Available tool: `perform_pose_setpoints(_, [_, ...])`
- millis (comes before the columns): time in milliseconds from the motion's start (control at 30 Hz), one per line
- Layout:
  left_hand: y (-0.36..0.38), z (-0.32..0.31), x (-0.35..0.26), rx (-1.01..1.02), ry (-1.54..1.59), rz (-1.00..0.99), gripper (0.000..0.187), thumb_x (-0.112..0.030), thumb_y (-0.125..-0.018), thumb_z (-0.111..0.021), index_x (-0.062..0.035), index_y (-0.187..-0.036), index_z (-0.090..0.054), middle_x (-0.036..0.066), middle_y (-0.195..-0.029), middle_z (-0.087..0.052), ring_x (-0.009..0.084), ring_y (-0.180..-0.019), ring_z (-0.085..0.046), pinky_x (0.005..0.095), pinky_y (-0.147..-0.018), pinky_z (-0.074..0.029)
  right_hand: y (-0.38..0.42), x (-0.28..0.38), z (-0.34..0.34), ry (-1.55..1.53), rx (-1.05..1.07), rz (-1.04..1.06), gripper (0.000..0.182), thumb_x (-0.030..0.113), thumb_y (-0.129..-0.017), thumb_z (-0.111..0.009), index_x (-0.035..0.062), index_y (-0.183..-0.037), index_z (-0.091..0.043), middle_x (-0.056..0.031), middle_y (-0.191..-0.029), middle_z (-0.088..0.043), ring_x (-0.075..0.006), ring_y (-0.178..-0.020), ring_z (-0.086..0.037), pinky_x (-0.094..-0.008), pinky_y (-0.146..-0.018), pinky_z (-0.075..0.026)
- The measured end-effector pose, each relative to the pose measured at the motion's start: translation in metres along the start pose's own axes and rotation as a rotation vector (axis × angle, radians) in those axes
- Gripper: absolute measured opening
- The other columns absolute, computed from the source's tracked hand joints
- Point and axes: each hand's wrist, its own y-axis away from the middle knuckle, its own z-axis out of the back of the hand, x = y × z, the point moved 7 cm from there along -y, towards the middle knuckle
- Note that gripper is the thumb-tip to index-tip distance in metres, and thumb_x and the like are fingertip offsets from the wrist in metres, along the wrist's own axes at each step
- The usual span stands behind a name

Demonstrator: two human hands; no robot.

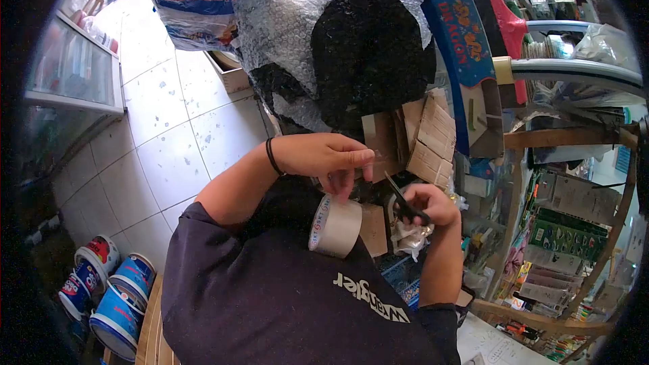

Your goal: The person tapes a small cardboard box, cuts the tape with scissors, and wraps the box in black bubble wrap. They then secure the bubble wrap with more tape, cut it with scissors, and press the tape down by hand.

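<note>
My left hand [331,158], a black band on its wrist, is bent with thumb and fingers drawn together. A faint clear strip, seemingly tape, shows by its fingertips. Just beneath, a wide roll of packing tape [338,226] with SKT lettering on its inner core lies against my dark shirt, close to the lower fingers. My right hand [429,206] grips black-handled scissors [403,199], their blades pointing up and left towards my left hand. Crumpled clear plastic [411,238] sits under the right hand. A piece of brown cardboard [373,230] stands between roll and plastic.
Black and clear bubble wrap [372,47] is piled ahead, beside folded cardboard [433,138] and a blue DRAGON box [463,60]. Paint buckets [122,311] stand at lower left on the tiled floor [162,115]. Racks of packaged goods [564,236] line the right.
</note>
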Motion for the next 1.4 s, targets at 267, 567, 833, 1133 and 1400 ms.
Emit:
perform_pose_setpoints(267, [0.005, -0.004, 0.001, 0.037, -0.006, -0.008, 0.046, -0.044, -0.096, -0.024, -0.0068, -0.109, -0.048, 0.009, -0.084, -0.063, 0.0168, -0.082, -0.062, 0.0299, -0.071, -0.050, -0.091, -0.056, 0.023, 1.152, -0.516, 0.004, 0.044, 0.030, -0.071, -0.067, 0.0015, -0.102, -0.053, -0.0200, -0.086, -0.061, -0.0354, -0.077, -0.060, -0.0424, -0.067, -0.047])
perform_pose_setpoints(567, [0.024, -0.012, -0.009, 0.054, 0.018, -0.065, 0.050, -0.047, -0.094, -0.028, -0.0060, -0.113, -0.048, 0.008, -0.096, -0.060, 0.0151, -0.094, -0.058, 0.0338, -0.081, -0.046, -0.150, -0.101, 0.019, 1.012, -0.565, 0.157, 0.034, 0.036, -0.082, -0.053, 0.0028, -0.089, -0.060, -0.0199, -0.085, -0.062, -0.0366, -0.081, -0.059, -0.0448, -0.066, -0.047])
perform_pose_setpoints(833, [0.025, -0.020, -0.017, 0.108, -0.110, -0.076, 0.051, -0.046, -0.095, -0.026, -0.0040, -0.116, -0.046, 0.007, -0.093, -0.063, 0.0164, -0.096, -0.056, 0.0352, -0.084, -0.045, -0.026, -0.058, -0.061, 0.006, -0.479, 0.282, 0.037, 0.037, -0.090, -0.049, 0.0015, -0.090, -0.059, -0.0030, -0.073, -0.057, -0.0111, -0.065, -0.050, -0.0271, -0.057, -0.040])
perform_pose_setpoints(1133, [0.025, -0.051, -0.033, 0.119, -0.219, -0.025, 0.053, -0.047, -0.095, -0.024, -0.0030, -0.116, -0.046, 0.009, -0.096, -0.063, 0.0166, -0.098, -0.055, 0.0341, -0.084, -0.044, 0.029, -0.010, -0.150, 0.486, -0.490, 0.564, 0.019, 0.015, -0.082, -0.062, -0.0028, -0.080, -0.057, -0.0082, -0.079, -0.058, -0.0153, -0.075, -0.055, -0.0284, -0.069, -0.043])
perform_pose_setpoints(1400, [0.085, -0.037, -0.032, -0.805, -0.457, -0.343, 0.031, -0.027, -0.093, -0.044, -0.0020, -0.111, -0.048, 0.006, -0.086, -0.061, 0.0135, -0.082, -0.058, 0.0281, -0.068, -0.047, -0.004, -0.042, -0.115, 0.530, -0.741, 0.555, 0.018, 0.018, -0.079, -0.060, 0.0003, -0.082, -0.059, -0.0072, -0.073, -0.056, -0.0140, -0.063, -0.052, -0.0273, -0.061, -0.043])
